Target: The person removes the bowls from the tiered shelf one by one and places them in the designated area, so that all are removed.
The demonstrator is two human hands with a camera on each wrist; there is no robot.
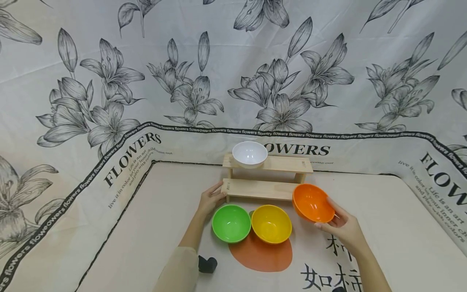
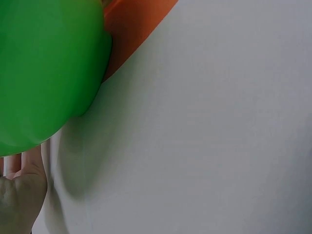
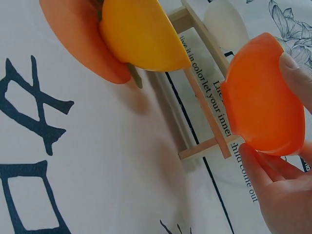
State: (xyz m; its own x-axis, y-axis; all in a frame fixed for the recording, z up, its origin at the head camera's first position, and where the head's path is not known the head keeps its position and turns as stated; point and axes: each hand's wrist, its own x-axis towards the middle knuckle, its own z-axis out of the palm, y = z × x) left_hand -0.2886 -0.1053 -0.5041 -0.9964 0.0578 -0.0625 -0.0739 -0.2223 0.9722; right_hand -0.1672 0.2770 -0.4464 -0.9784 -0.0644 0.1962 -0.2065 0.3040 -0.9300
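- Left hand: rests with its fingers extended against the left end of the wooden shelf; it grips nothing. The left wrist view shows only part of the palm beside the green bowl.
- Green bowl: stands upright on the tablecloth, just right of the left hand and in front of the shelf.
- Yellow bowl: stands upright just beside the green bowl, over an orange printed patch.
- White bowl: sits upright on the upper step of the shelf, left of its middle.
- Orange bowl: lifted off the cloth and tilted, at the right end of the shelf's lower step.
- Right hand: holds the orange bowl, thumb on the rim and fingers curled under its base.
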